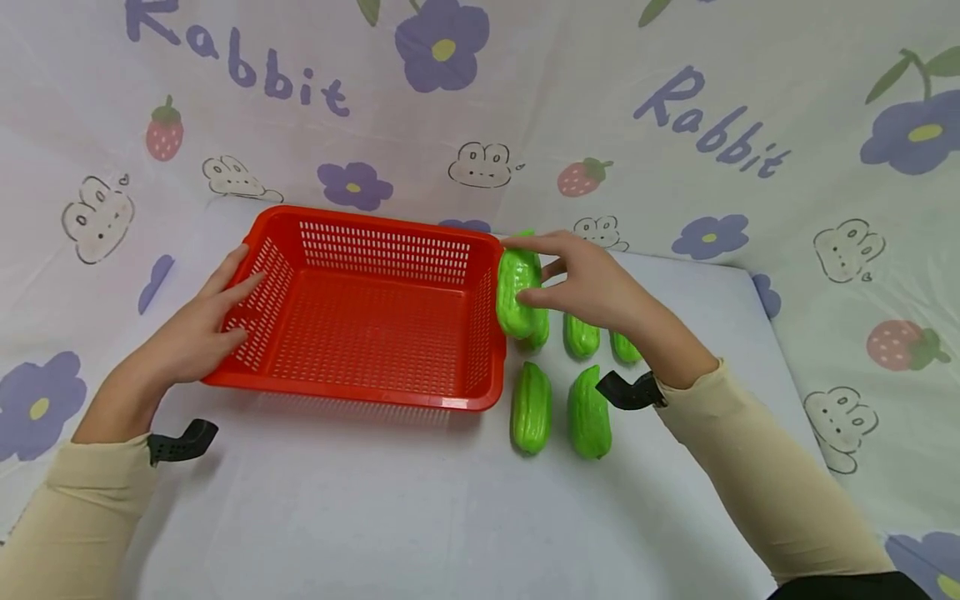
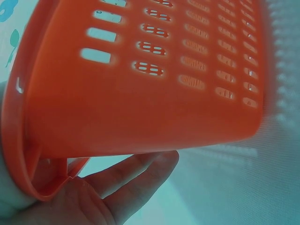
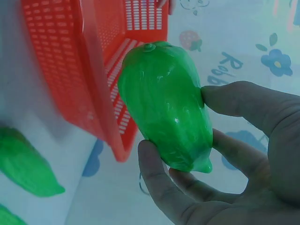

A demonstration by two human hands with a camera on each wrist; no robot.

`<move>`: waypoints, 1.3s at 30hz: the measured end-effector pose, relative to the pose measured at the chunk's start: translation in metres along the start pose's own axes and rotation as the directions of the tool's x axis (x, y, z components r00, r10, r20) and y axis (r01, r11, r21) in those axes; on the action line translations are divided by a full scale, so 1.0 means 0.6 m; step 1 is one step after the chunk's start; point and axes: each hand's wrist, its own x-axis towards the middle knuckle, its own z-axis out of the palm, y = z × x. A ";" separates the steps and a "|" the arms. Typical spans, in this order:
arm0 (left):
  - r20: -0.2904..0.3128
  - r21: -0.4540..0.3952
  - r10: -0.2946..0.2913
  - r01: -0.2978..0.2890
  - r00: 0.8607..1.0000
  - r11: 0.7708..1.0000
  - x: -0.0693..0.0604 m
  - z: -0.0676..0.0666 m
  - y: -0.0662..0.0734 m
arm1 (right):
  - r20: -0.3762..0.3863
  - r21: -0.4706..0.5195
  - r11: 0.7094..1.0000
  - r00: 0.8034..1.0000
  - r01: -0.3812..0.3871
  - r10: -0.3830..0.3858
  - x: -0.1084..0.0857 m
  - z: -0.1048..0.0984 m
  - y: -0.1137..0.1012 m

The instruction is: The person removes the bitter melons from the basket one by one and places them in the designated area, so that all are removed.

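My right hand (image 1: 592, 279) pinches a glossy green gourd-like vegetable (image 3: 168, 108) between thumb and fingers. In the head view it is raised beside the right rim of a red plastic basket (image 1: 367, 325), overlapping another green one (image 1: 538, 332) behind it. At the basket's left end, my left hand (image 1: 187, 337) holds the rim, with some fingers along the outer wall in the left wrist view. Inside the basket I see only its bare slotted floor.
Right of the basket, several more green gourd-like vegetables (image 1: 532, 408) lie on the white table (image 1: 375, 508), two nearer me and others partly behind my right hand and wrist. A cloth (image 1: 405, 125) printed with rabbits, flowers and strawberries hangs behind the table.
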 end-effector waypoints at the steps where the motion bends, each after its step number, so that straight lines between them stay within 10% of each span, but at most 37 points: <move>1: 0.000 0.000 -0.003 0.003 1.000 1.000 0.000 0.000 0.000 | -0.003 -0.004 1.000 1.000 -0.005 0.005 -0.003 -0.002 0.002; 39: -0.002 0.004 -0.011 0.011 1.000 1.000 0.005 0.005 -0.004 | -0.015 -0.045 0.997 0.998 -0.057 0.056 -0.126 -0.055 0.090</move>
